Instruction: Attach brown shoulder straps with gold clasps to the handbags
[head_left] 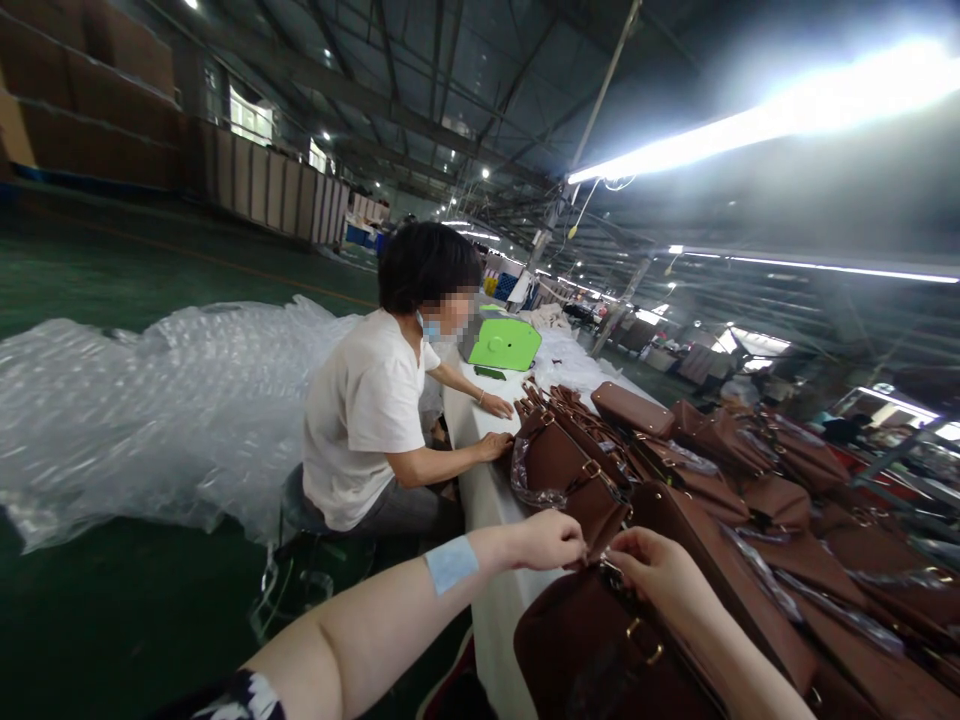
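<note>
Here, in the head view, a right hand (664, 565) is pinching metal hardware (610, 573) atop a brown handbag (566, 645) on the white tabletop (504, 608); the left hand (553, 540) is curling alongside, its grip unclear. Probably supple and light, the bag is inviting a top-edge hold.

Clear plastic sheeting (172, 410) lay heaped on the green floor (97, 610), a green-and-grey object (508, 343) stood on the table (481, 490), and a lit tube (750, 118) hung overhead.

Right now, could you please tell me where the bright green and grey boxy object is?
The object is near the middle of the head view, on the white table, just right of the seated, white-shirted co-worker.
</note>
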